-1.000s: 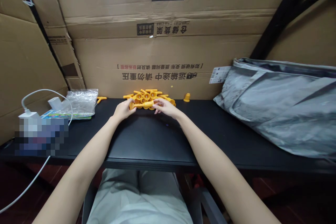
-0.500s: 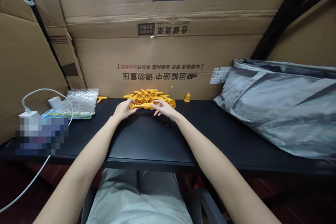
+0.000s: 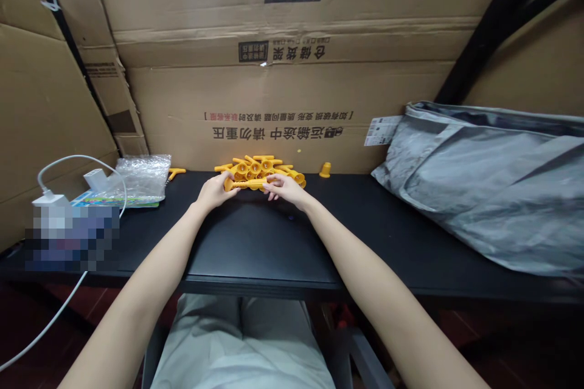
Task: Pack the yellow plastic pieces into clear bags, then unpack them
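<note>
Between my two hands a long yellow plastic piece (image 3: 249, 184) lies level, ribbed along its shaft. My left hand (image 3: 214, 189) is closed on its wider left end, thumb below and fingers above. At the right end, the thumb and fingers of my right hand (image 3: 286, 188) pinch it. Directly behind is a pile of several yellow plastic pieces (image 3: 255, 168), with round hollow cup ends facing me and T-shaped ends sticking out. My hands and the held piece cover the lower part of the pile.
A single yellow cup-shaped piece (image 3: 325, 170) stands to the right, and a yellow T-shaped piece (image 3: 177, 172) lies left. Bubble wrap (image 3: 143, 177), a white charger (image 3: 51, 206) and its cable occupy the left side. A grey bag (image 3: 479, 188) fills the right. Cardboard (image 3: 283, 85) walls the back.
Both hands stay on the yellow piece in nearly the same place. The fingers of my right hand have shifted slightly at its right end.
</note>
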The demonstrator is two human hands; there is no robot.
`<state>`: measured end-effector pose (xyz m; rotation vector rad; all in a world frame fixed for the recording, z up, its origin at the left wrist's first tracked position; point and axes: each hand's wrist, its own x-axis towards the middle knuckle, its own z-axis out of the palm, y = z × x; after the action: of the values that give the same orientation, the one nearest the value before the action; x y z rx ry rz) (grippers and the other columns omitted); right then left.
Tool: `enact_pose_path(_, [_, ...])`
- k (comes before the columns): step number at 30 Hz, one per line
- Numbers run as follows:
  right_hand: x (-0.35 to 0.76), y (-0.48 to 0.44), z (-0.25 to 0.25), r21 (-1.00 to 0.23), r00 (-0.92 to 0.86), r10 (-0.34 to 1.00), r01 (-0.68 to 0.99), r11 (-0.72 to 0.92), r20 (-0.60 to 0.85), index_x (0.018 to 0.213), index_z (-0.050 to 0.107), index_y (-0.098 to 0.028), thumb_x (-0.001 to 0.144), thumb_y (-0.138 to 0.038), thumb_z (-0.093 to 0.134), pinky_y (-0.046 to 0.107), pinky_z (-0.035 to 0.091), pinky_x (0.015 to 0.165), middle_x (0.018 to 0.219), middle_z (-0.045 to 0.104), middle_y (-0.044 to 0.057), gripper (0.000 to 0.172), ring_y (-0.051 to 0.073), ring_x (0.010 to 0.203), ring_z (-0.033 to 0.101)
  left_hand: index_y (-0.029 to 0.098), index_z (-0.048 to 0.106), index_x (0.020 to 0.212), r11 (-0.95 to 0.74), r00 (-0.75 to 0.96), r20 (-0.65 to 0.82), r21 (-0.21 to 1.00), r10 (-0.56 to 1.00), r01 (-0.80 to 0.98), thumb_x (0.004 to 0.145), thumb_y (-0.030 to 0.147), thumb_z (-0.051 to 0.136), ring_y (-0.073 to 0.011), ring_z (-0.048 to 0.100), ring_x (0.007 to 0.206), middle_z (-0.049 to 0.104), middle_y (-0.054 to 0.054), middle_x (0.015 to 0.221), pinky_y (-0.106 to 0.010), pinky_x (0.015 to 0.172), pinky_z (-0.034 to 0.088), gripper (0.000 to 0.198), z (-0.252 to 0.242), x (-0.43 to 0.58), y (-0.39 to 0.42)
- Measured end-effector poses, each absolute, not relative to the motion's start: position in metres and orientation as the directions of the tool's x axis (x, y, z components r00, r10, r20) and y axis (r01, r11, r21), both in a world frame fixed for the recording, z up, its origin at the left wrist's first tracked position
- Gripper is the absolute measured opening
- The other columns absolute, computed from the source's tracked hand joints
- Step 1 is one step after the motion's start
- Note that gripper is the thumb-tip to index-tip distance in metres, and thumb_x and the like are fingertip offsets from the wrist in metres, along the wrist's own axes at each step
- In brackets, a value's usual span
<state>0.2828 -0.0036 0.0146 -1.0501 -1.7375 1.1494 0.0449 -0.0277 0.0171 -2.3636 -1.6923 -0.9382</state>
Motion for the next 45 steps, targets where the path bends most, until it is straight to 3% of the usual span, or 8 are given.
enact_pose_path(8, [0.278,-0.01,0.02,-0.948,-0.333,0.933,0.229,0.221,0.137,0.073,0.059,-0.014,0.082,-0.047,0.061,0.016,0.043,0.044,0.058,0.064,0.001,0.035,0.007,0.045,0.058,0.024,0.054,0.096,-0.396,0.204,0.536,0.27,0.819,0.878,0.075,0.041,0.065,-0.0182,0.065,0.077,0.069,-0.001,0.086,-0.025,0.063,0.043,0.029,0.016,0.045,-0.027])
enact_pose_path(21, [0.272,-0.011,0.019,-0.954,-0.291,0.954,0.258,0.154,0.076,0.063,0.05,-0.016,0.084,-0.057,0.052,0.017,0.041,0.04,0.053,0.061,0.003,0.046,0.008,0.042,0.057,0.024,0.054,0.096,-0.409,0.214,0.541,0.27,0.814,0.872,0.076,0.041,0.064,-0.0179,0.064,0.076,0.068,-0.001,0.086,-0.025,0.062,0.041,0.028,0.017,0.045,-0.027])
enact_pose_path(27, [0.274,-0.008,0.017,-0.941,-0.3,0.952,0.304,0.151,0.055,0.07,0.054,-0.014,0.087,-0.056,0.049,0.017,0.041,0.039,0.06,0.065,0.004,0.045,0.008,0.042,0.058,0.024,0.053,0.095,-0.402,0.205,0.536,0.281,0.819,0.871,0.075,0.04,0.065,-0.0178,0.064,0.075,0.068,-0.001,0.085,-0.024,0.061,0.041,0.029,0.018,0.046,-0.027])
enact_pose_path(30, [0.279,-0.007,0.016,-0.946,-0.348,0.934,0.27,0.178,0.077,0.095,0.06,-0.014,0.082,-0.048,0.061,0.018,0.046,0.044,0.08,0.069,0.006,0.037,0.009,0.051,0.062,0.023,0.053,0.094,-0.402,0.204,0.536,0.282,0.819,0.871,0.074,0.039,0.065,-0.0176,0.064,0.073,0.068,-0.001,0.083,-0.024,0.06,0.041,0.028,0.018,0.046,-0.027])
enact_pose_path(32, [0.282,-0.006,0.015,-0.949,-0.387,0.913,0.22,0.226,0.128,0.114,0.056,-0.018,0.075,-0.039,0.071,0.019,0.049,0.05,0.093,0.069,0.006,0.046,0.01,0.058,0.065,0.023,0.053,0.093,-0.403,0.204,0.54,0.281,0.817,0.871,0.074,0.039,0.066,-0.0176,0.063,0.073,0.068,-0.001,0.083,-0.024,0.06,0.041,0.028,0.017,0.045,-0.026])
enact_pose_path(34, [0.284,-0.005,0.014,-0.943,-0.409,0.892,0.175,0.283,0.191,0.117,0.055,-0.02,0.071,-0.031,0.075,0.02,0.051,0.054,0.096,0.068,0.005,0.052,0.01,0.063,0.066,0.024,0.053,0.093,-0.401,0.202,0.543,0.278,0.815,0.873,0.074,0.039,0.066,-0.0175,0.063,0.073,0.067,-0.001,0.082,-0.024,0.061,0.041,0.028,0.017,0.045,-0.026])
enact_pose_path(40, [0.282,-0.003,0.013,-0.943,-0.37,0.907,0.177,0.283,0.202,0.097,0.064,-0.015,0.074,-0.042,0.071,0.021,0.049,0.053,0.075,0.07,0.005,0.036,0.011,0.057,0.064,0.023,0.053,0.094,-0.422,0.215,0.562,0.269,0.799,0.866,0.075,0.038,0.065,-0.0178,0.064,0.075,0.068,-0.001,0.085,-0.024,0.061,0.042,0.028,0.016,0.045,-0.025])
enact_pose_path(45, [0.279,-0.005,0.016,-0.948,-0.352,0.922,0.206,0.241,0.158,0.071,0.062,-0.012,0.078,-0.055,0.061,0.019,0.045,0.048,0.063,0.068,0.006,0.044,0.01,0.05,0.062,0.024,0.053,0.095,-0.441,0.221,0.579,0.271,0.785,0.856,0.075,0.038,0.066,-0.0177,0.065,0.078,0.068,-0.001,0.087,-0.024,0.063,0.044,0.027,0.014,0.047,-0.025])
